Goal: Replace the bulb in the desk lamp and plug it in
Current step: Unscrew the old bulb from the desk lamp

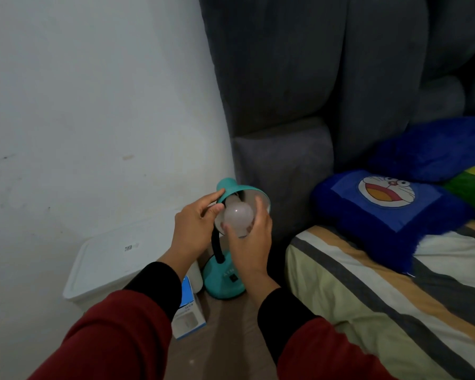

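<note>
**Bulb at the lamp shade, both hands on**

I see a pale wall (93,105) filling the left half, a dark grey padded headboard (327,64) top right. Below that, a bed (381,297) with striped sheet, yellow, grey and white. On it a blue cartoon pillow (390,204), a furry blue cushion (433,149) behind.

Down by the wall: white lidded bin (99,267). Beside it a blue-and-white carton (188,316) on the brown surface, partly under my left sleeve.

Teal desk lamp (224,278) stands between bin and bed, black gooseneck rising to the shade (247,196), which tilts toward me.

Left hand (195,229) grips the shade's narrow back end, thumb and fingers pinched on it. Right hand (248,237) is closed around a frosted white bulb (237,216), whose base points into the shade's mouth. Whether the base sits in the socket I cannot tell; it is hidden.
</note>
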Demonstrator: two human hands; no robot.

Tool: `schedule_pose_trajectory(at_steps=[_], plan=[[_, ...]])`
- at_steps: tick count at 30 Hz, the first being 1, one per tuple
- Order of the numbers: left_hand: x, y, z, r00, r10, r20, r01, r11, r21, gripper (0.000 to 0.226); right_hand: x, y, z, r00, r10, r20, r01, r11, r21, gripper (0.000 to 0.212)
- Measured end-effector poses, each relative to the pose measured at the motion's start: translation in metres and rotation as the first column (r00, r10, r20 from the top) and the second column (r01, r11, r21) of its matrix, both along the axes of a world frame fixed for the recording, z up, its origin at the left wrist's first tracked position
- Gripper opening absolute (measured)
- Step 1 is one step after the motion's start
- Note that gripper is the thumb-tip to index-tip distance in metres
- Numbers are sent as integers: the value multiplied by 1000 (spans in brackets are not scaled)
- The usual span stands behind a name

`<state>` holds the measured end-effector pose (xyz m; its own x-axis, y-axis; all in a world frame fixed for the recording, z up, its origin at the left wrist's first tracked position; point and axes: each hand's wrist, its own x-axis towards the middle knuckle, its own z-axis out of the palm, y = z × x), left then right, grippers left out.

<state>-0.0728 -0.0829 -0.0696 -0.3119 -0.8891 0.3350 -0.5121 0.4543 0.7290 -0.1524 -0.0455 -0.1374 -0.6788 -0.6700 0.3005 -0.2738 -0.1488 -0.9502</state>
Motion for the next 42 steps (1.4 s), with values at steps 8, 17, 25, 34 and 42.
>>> schedule_pose_trajectory(at_steps=[8,17,25,34,42], plan=[[1,2,0,1000,8,-28,-8,1000,14,34,1,-3,10,995,-29,94,25,999,48,69],[-2,2,2,999,27,-30,-26,999,22,34,2,-4,12,996,-53,69,47,996,79,67],[-2,3,1,999,23,-27,-23,999,28,33,5,-3,13,991,-35,132,27,998,62,66],[-2,4,4,999,24,-35,-22,998,50,34,6,-4,13,987,-38,154,28,997,66,68],[-2,2,4,1000,25,-15,-24,998,51,33,5,-6,11,980,-52,193,40,997,62,72]])
